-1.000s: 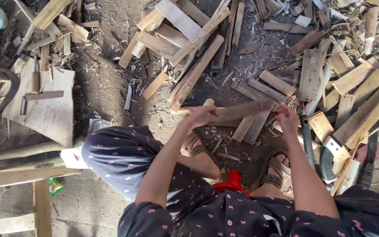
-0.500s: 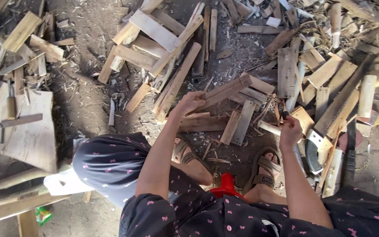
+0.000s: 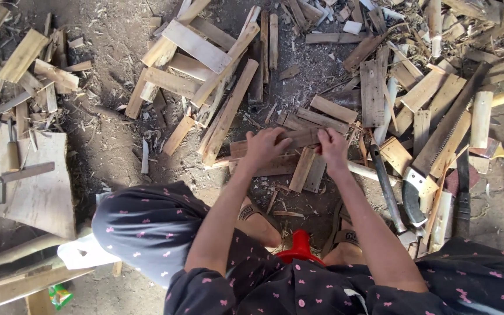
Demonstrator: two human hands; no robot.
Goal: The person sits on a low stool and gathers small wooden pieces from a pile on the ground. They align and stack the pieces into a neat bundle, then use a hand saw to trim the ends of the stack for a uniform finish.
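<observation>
Two hands, left (image 3: pixel 266 146) and right (image 3: pixel 332 149), on one wood strip (image 3: pixel 298 137). One handsaw (image 3: pixel 438 153). Two sandals (image 3: pixel 252 211).

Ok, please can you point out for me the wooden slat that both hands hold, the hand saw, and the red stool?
wooden slat (image 3: pixel 300 137), head view, bare middle between the two hands.
hand saw (image 3: pixel 451 123), head view, middle of the long blade.
red stool (image 3: pixel 299 245), head view, visible top part between the feet.
</observation>
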